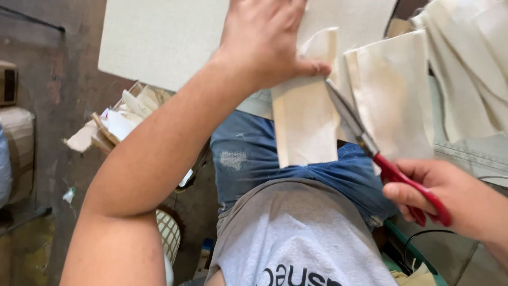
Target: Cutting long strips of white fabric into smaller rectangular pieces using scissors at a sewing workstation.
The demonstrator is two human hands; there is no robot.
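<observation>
My left hand [264, 42] presses flat on a cream fabric piece [307, 122] that hangs off the edge of a cream-covered board [153, 37] over my lap. My right hand [455, 198] grips red-handled scissors [370, 148] at the lower right. Their metal blades point up and left, with the tip at the fabric just under my left thumb. A second cream fabric strip [394, 100] hangs to the right of the blades.
More cream cloth [471, 63] is heaped at the upper right. A box of fabric scraps [119, 124] sits on the floor to the left, beside a white basket [168, 233]. My jeans [248, 159] and grey shirt fill the middle.
</observation>
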